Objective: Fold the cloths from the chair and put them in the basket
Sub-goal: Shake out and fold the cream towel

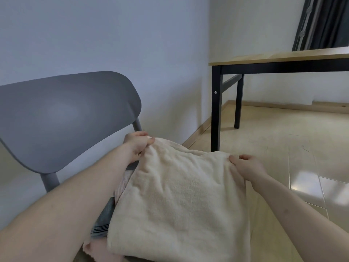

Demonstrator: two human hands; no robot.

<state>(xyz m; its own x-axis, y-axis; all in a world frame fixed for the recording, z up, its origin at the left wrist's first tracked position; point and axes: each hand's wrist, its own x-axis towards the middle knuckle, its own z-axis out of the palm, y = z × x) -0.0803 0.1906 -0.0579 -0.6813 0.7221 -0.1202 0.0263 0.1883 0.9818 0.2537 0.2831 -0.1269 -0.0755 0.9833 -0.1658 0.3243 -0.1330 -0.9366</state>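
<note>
A cream towel (175,201) lies spread over the seat of a grey chair (62,118), on top of other cloths. My left hand (137,145) pinches its far left corner near the chair's back. My right hand (247,167) grips its far right corner at the seat's edge. Beneath the towel, a grey striped cloth (104,218) and a pink cloth (96,248) stick out on the left side. No basket is in view.
A wooden table (279,57) with black legs stands to the right by the wall. Dark curtains (321,23) hang behind it. Pale wood floor (283,144) lies to the right of the chair.
</note>
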